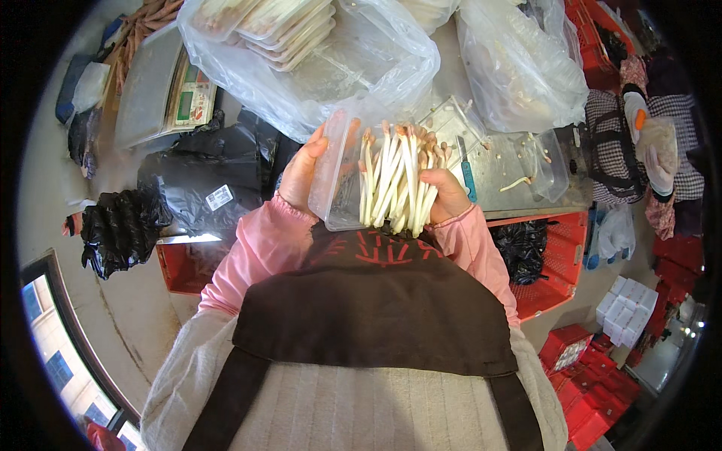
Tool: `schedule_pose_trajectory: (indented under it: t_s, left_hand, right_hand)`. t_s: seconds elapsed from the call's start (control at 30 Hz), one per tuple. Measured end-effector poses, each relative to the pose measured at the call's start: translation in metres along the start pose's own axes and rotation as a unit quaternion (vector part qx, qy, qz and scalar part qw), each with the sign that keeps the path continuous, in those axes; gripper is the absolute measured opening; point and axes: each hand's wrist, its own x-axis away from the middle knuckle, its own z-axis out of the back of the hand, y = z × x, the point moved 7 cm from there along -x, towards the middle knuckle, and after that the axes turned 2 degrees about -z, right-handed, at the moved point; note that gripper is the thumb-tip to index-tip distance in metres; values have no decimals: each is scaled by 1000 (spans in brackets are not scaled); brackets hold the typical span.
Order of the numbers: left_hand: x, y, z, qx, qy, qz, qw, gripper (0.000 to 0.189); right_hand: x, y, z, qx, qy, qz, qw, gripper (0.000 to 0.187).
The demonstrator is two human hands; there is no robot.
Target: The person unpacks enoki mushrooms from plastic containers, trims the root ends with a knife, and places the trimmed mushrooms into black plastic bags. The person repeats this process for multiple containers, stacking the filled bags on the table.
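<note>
At chest height my left hand (299, 179) grips the left side of a clear plastic tray (330, 189), which is tilted on edge. My right hand (449, 196) holds a bunch of sprouts (399, 177), apparently peanut sprouts, with thick white stems and pinkish heads pointing away from me. The bunch lies against the tray's open side, partly within it; how much is inside is unclear. On the metal tabletop (502, 194), just beyond my right hand, lies a utility knife (469, 177) with a teal handle. Another clear tray (550, 172) lies farther right, near loose sprouts (514, 184).
A plastic bag (361, 73) with stacked filled trays (287, 28) stands ahead, beside another full bag (513, 67). Weighing scales (194, 96) and black plastic bags (208, 175) are left. Red crates (564, 265) sit below the table edge. At right, another person's gloved hands (659, 169) hold a tray.
</note>
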Motion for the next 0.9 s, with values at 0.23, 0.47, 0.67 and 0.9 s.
schedule_pose_trajectory:
  t_s: [0.23, 0.47, 0.67, 0.9]
  left_hand:
    - [7, -6, 1, -54, 45, 13, 997, 73]
    - [1, -31, 14, 9, 25, 25, 999, 57]
    - [-19, -77, 60, -113, 61, 63, 990, 53]
    - [-12, -38, 54, -564, 63, -149, 810, 41]
  right_hand:
    - [6, -9, 14, 13, 23, 45, 999, 62]
    - [11, -17, 19, 23, 32, 43, 998, 60]
    - [14, -12, 72, 26, 129, 37, 991, 48]
    - [21, -7, 87, 51, 224, 68, 971, 36]
